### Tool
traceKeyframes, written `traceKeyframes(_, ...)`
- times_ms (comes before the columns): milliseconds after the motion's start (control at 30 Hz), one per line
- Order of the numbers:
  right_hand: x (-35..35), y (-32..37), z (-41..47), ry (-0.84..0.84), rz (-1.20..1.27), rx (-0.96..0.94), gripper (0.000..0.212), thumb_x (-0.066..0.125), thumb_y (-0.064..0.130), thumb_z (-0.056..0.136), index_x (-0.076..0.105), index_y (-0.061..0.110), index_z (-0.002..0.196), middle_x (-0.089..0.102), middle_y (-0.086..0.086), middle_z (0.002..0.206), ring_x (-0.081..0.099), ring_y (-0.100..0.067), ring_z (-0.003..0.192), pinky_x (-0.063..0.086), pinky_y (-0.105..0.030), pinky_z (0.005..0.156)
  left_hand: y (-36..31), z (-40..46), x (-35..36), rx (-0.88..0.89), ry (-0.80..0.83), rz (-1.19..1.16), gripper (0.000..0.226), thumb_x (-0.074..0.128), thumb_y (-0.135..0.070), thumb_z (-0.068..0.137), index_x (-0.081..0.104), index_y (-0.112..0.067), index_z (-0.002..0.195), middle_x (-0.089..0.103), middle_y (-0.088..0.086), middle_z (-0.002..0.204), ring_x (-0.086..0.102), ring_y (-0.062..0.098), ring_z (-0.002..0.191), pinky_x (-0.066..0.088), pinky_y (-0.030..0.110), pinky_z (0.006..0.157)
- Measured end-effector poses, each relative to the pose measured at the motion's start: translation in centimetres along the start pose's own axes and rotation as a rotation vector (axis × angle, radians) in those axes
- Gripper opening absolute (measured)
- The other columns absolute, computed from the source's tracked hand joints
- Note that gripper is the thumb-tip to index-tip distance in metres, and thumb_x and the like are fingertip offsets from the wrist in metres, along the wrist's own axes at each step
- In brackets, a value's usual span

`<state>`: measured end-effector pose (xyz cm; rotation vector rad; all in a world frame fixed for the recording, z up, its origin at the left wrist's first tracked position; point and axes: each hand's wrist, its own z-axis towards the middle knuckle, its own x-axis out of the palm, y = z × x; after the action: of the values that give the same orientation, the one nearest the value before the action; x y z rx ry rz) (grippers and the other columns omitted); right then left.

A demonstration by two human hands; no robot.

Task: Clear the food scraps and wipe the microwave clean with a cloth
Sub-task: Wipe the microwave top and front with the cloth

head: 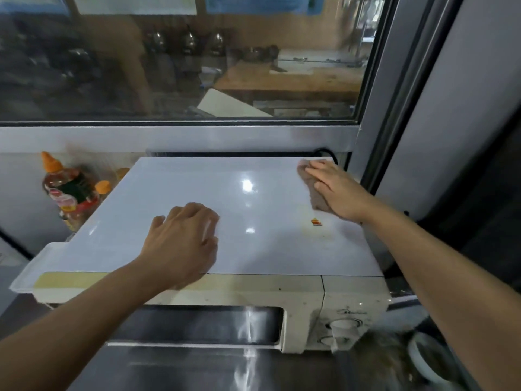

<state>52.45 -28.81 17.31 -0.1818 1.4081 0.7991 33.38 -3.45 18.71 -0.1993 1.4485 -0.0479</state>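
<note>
A cream microwave [352, 294] stands below me, its dark door window facing me. A glossy white board [197, 187] covers its top. My right hand [335, 190] lies flat with straight fingers on a brown cloth [317, 200], pressing it onto the board's far right corner. My left hand [183, 238] rests on the board near its front edge, fingers bent with the tips touching the surface and holding nothing. A small orange and red scrap [316, 222] with a faint stain around it lies on the board just in front of the cloth.
Sauce bottles with orange caps [70, 190] stand left of the microwave against the wall. A window with a grey sill [180, 136] runs behind. A grey frame [394, 136] rises at the right. A bowl [428, 359] sits at the lower right.
</note>
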Motion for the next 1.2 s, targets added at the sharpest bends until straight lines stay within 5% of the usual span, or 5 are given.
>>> traceKeyframes(300, 0.2, 5.0, -15.6, -0.030, 0.044, -0.151, 0.056, 0.026, 0.042, 0.093, 0.030, 0.025, 0.146, 0.015, 0.016, 0.155, -0.004, 0.000, 0.144, 0.001, -0.027, 0.117, -0.3, -0.4, 0.4, 0.003, -0.008, -0.012, 0.033, 0.045, -0.028, 0.090, 0.048, -0.023, 0.123, 0.044, -0.001, 0.136, 0.044, 0.026, 0.118, 0.037, 0.044, 0.094)
traceKeyframes(467, -1.5, 3.5, -11.3, 0.057, 0.191, -0.041, 0.045, 0.039, 0.016, 0.099, 0.035, 0.018, 0.144, 0.024, 0.008, 0.155, 0.008, -0.005, 0.144, 0.004, -0.026, 0.117, -0.1, -0.3, 0.4, -0.007, 0.019, -0.050, 0.036, 0.043, -0.026, 0.092, 0.046, -0.021, 0.127, 0.043, -0.001, 0.139, 0.042, 0.027, 0.123, 0.037, 0.048, 0.098)
traceKeyframes(833, -1.5, 5.9, -17.1, 0.297, -0.120, -0.040, 0.091, 0.029, 0.076, 0.076, -0.024, 0.040, 0.140, -0.039, 0.031, 0.142, -0.037, 0.006, 0.131, 0.000, -0.039, 0.114, 5.1, -4.8, -0.8, -0.016, -0.047, -0.078, 0.037, 0.048, -0.029, 0.093, 0.053, -0.021, 0.128, 0.046, 0.001, 0.139, 0.040, 0.029, 0.125, 0.032, 0.050, 0.101)
traceKeyframes(1067, 2.7, 13.3, -13.6, 0.090, -0.384, -0.188, 0.098, 0.055, 0.061, 0.081, 0.010, 0.007, 0.149, 0.005, -0.010, 0.158, -0.003, -0.030, 0.145, -0.014, -0.030, 0.113, 6.3, -4.4, -0.7, 0.018, -0.051, -0.129, 0.035, 0.050, -0.031, 0.092, 0.052, -0.026, 0.126, 0.045, -0.003, 0.137, 0.039, 0.026, 0.120, 0.035, 0.046, 0.098)
traceKeyframes(1200, 6.5, 20.1, -9.9, 0.053, -0.363, -0.264, 0.092, 0.055, 0.060, 0.081, 0.014, 0.010, 0.146, 0.014, -0.011, 0.156, 0.009, -0.033, 0.144, 0.012, -0.042, 0.117, 7.8, -4.4, -1.3, 0.064, -0.011, -0.233, 0.034, 0.052, -0.023, 0.092, 0.053, -0.023, 0.127, 0.048, -0.004, 0.138, 0.042, 0.023, 0.123, 0.034, 0.042, 0.103)
